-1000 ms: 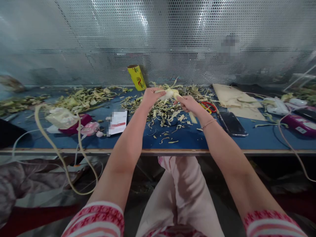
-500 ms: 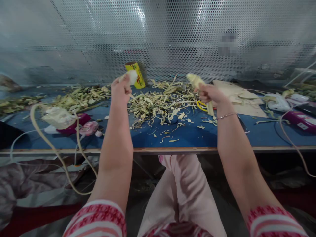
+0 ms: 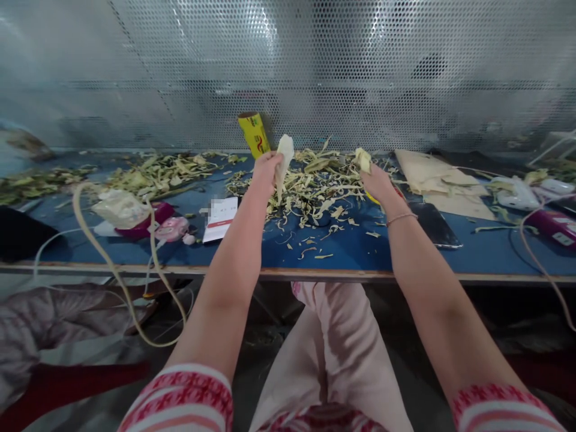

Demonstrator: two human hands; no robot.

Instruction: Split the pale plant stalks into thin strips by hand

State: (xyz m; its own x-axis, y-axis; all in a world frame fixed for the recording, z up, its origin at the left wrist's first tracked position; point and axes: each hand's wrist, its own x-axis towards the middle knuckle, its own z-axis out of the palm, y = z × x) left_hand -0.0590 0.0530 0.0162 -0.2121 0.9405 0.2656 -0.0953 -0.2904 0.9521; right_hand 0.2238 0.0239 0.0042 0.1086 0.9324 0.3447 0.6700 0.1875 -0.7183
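Observation:
Above the middle of the blue table, my left hand point(image 3: 269, 170) is closed on a pale, flat, leaf-like piece point(image 3: 285, 157) that stands upright from the fingers. My right hand point(image 3: 376, 180) grips a yellowish, crumpled piece point(image 3: 362, 159), whose lower part the fingers hide. The two hands are apart. Between and below them lies a loose heap of pale green and cream shreds point(image 3: 310, 192). A yellow tube point(image 3: 254, 133) leans just behind my left hand.
Blue table point(image 3: 342, 255) with a phone point(image 3: 221, 219) left of my left forearm and a dark tablet-like device point(image 3: 434, 225) beside my right wrist. Cardboard point(image 3: 450, 180) lies at right. A looped cable point(image 3: 108, 255) hangs over the front edge at left. Perforated metal stands behind.
My left hand has moved right, and its pale piece now points upward. My right hand is slightly lower in view. The phone at left has come into sight, and the view has shifted slightly.

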